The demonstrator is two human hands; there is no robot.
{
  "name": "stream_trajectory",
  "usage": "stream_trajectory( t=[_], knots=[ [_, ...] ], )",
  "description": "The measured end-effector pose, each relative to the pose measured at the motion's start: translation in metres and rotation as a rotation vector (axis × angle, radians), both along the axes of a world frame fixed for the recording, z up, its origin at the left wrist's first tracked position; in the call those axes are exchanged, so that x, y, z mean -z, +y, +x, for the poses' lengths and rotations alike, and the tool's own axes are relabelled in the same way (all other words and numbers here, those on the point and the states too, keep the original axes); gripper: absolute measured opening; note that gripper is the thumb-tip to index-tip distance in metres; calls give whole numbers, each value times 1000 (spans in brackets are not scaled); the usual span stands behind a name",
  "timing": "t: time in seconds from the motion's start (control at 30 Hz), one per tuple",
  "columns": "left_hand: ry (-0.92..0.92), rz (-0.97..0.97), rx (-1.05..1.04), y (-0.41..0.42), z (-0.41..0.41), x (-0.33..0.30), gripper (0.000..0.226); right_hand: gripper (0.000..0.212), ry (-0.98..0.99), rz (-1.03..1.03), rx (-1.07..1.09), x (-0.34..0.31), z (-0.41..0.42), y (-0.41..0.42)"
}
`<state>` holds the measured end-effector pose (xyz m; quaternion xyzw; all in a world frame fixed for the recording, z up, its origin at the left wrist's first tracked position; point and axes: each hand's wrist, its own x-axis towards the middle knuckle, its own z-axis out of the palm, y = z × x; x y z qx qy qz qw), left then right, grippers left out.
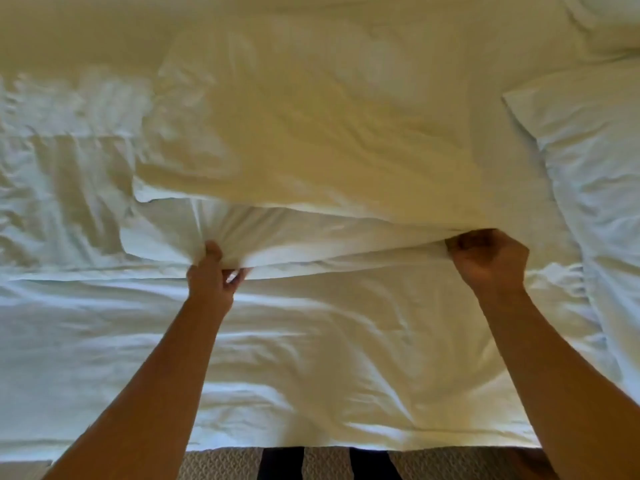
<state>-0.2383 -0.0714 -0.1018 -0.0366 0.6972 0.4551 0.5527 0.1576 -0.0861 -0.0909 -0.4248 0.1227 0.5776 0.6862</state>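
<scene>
A large white pillow (311, 126) in a white pillowcase lies across the middle of a bed, its near edge lifted. My left hand (213, 271) grips the near edge of the pillowcase at the left, fabric bunched between its fingers. My right hand (488, 259) is curled round the near edge of the same pillowcase at the right. Both forearms reach in from the bottom of the view. The pillow's far side blends into the bedding and is blurred.
A wrinkled white sheet (311, 358) covers the bed up to its near edge. A second white pillow (595, 161) lies at the right. Patterned carpet (325, 462) and two dark trouser legs show below the bed edge.
</scene>
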Motion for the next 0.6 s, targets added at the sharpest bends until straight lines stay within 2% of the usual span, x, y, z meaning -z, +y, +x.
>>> stream_trajectory(
  t=[0.07,0.1,0.2,0.23,0.27,0.37,0.47,0.53,0.6],
  knots=[
    [-26,-158,151,-26,11,20,25,14,-28,-198,-26,20,-9,-13],
    [6,-213,195,-33,14,24,28,13,-37,-251,-19,27,-14,-19],
    [328,-240,179,-37,10,20,40,15,-81,-334,-19,26,-32,-26],
    [407,-211,139,-37,6,17,42,23,-91,-368,-12,25,-37,-30],
    [410,-170,114,-37,4,11,43,32,-85,-388,6,23,-43,-33],
    [123,-14,147,-16,9,-19,45,43,-101,-374,77,11,-59,-40],
    [-104,68,130,28,6,-38,69,49,-311,-508,63,-6,-63,-25],
    [-118,46,40,53,3,-45,69,52,-459,-623,25,-13,-57,-12],
    [-77,44,4,59,5,-48,62,53,-436,-657,-121,-15,-56,-1]
  ],
)
